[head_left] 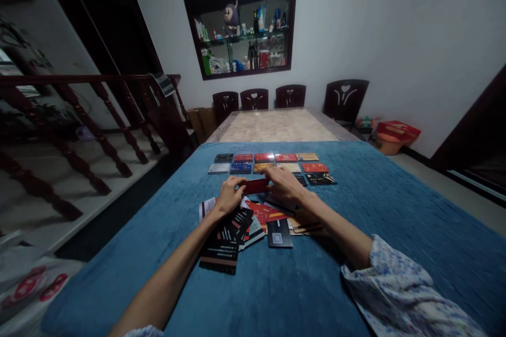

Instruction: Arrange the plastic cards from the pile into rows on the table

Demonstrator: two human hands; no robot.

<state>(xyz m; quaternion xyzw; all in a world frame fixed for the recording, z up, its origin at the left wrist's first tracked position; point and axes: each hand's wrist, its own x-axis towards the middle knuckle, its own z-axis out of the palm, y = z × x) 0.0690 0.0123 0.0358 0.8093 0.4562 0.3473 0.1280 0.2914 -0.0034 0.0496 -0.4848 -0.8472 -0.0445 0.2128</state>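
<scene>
A dark red card is held up between both hands, tilted above the table. My left hand pinches its left end; my right hand grips the right end. Below them lies a loose, overlapping pile: black cards at the left, red and orange cards in the middle, and a dark card at the front. Beyond the hands, cards lie in rows, among them a red card, a blue card and a black card. My right hand partly covers the nearer row.
A blue cloth covers the near part of the table, and the bare stone-like tabletop shows beyond. Dark chairs stand around the far end. A wooden railing runs along the left. An orange bucket stands at the right.
</scene>
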